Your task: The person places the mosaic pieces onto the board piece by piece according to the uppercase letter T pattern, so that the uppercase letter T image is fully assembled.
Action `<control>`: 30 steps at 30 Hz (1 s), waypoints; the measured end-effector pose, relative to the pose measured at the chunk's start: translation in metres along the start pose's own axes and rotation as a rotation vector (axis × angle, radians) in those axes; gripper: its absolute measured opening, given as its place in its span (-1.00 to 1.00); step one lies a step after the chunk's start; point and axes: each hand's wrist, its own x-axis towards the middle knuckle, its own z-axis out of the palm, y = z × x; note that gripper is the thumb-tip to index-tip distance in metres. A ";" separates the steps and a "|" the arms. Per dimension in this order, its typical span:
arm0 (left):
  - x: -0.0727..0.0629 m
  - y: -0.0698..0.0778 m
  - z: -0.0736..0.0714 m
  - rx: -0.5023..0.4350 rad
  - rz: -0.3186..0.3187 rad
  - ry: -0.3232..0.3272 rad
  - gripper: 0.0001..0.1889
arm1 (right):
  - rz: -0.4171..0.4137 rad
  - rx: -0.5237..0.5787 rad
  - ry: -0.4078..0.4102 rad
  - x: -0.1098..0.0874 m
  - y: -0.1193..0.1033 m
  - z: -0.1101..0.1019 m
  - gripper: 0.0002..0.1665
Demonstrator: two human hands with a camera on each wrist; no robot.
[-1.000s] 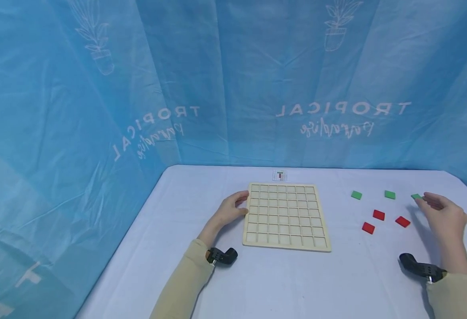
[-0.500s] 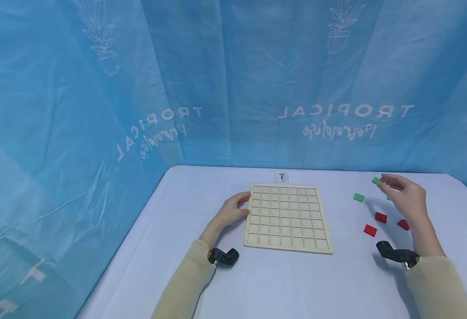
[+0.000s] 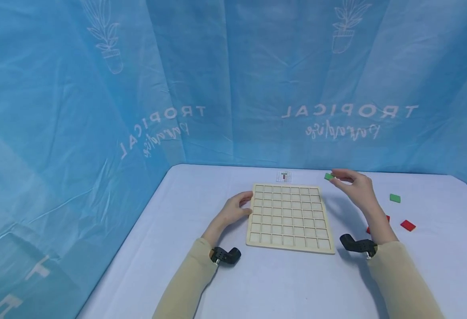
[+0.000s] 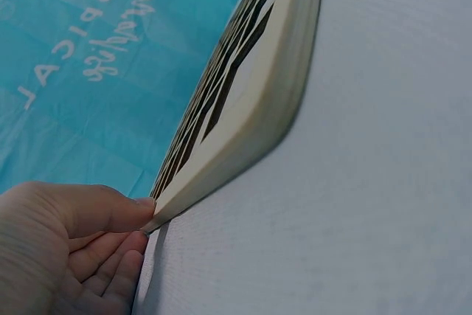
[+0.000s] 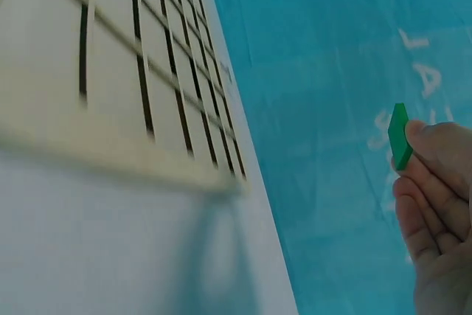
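Nothing fills the board (image 3: 291, 249). Left hand (image 3: 232, 211) grips it; right hand (image 3: 356, 188) pinches a green tile (image 3: 328, 176). Other tiles (image 3: 408, 225) wait right of the board.

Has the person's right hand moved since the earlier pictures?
Yes. In the head view, the right hand, pinching a green tile, has moved left, much closer to the wooden grid board.

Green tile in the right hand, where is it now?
In the head view, the right hand pinches the green tile right of centre, near the far right corner of the grid board.
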 end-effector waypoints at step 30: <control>0.000 -0.001 -0.001 0.002 0.021 0.001 -0.37 | -0.128 0.289 -0.282 -0.013 -0.134 0.075 -0.55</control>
